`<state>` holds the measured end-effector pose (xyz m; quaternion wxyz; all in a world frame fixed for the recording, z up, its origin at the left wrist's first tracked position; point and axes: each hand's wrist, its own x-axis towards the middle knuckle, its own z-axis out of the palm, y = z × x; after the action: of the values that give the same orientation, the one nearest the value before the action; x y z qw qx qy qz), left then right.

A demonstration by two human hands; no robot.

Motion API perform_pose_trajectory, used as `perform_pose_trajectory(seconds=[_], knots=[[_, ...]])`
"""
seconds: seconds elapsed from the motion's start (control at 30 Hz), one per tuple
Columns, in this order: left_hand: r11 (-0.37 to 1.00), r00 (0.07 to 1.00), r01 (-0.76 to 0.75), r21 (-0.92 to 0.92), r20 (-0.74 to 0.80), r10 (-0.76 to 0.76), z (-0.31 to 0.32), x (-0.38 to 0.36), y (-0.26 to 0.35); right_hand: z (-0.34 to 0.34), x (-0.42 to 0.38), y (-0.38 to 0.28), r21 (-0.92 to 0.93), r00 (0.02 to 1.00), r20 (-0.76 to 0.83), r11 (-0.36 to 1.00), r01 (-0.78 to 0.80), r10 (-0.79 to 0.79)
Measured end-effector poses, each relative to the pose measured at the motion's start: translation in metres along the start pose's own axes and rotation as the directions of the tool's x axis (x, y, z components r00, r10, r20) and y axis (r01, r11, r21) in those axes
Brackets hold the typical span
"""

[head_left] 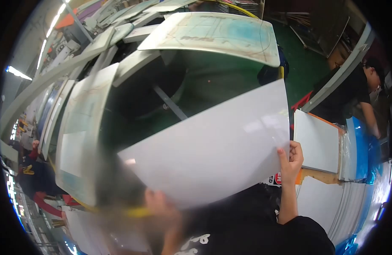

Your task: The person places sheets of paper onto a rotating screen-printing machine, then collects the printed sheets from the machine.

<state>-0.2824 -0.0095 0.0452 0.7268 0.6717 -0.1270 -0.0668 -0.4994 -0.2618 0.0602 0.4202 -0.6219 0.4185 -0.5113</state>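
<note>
A large white sheet (217, 148) is tilted in front of my body, with glare on its surface. At its right edge my right hand (292, 159) grips it, thumb on top. Near the lower left edge is my left hand (162, 208), blurred, its fingertips at the sheet; a smeared dark patch hides part of this area. Beyond the sheet a pale platen (213, 36) with worn blue-green marks extends from the machine. Another platen (83, 127) stands at the left, with a smaller white sheet (72, 148) on it.
Stacks of white sheets (317, 140) lie at the right, beside blue plastic wrapping (359, 144). A person in black (349, 93) is at the far right, another person (34, 178) at the far left. A curved grey rail (47, 80) arches at upper left.
</note>
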Motion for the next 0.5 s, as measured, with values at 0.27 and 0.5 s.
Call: perform_pose_trajectory(seconds=[0.27, 0.5], knots=[[0.977, 0.997, 0.043, -0.209, 0.07, -0.029, 0.014, 0.08, 0.027, 0.055, 0.059, -0.017, -0.213, 0.859, 0.044, 0.835, 0.506, -0.51], [0.864, 0.858, -0.392, 0.315, 0.465, 0.22, 0.015, 0.206, 0.035, 0.157, 0.162, -0.049, -0.307, 0.913, 0.127, 0.86, 0.409, -0.389]])
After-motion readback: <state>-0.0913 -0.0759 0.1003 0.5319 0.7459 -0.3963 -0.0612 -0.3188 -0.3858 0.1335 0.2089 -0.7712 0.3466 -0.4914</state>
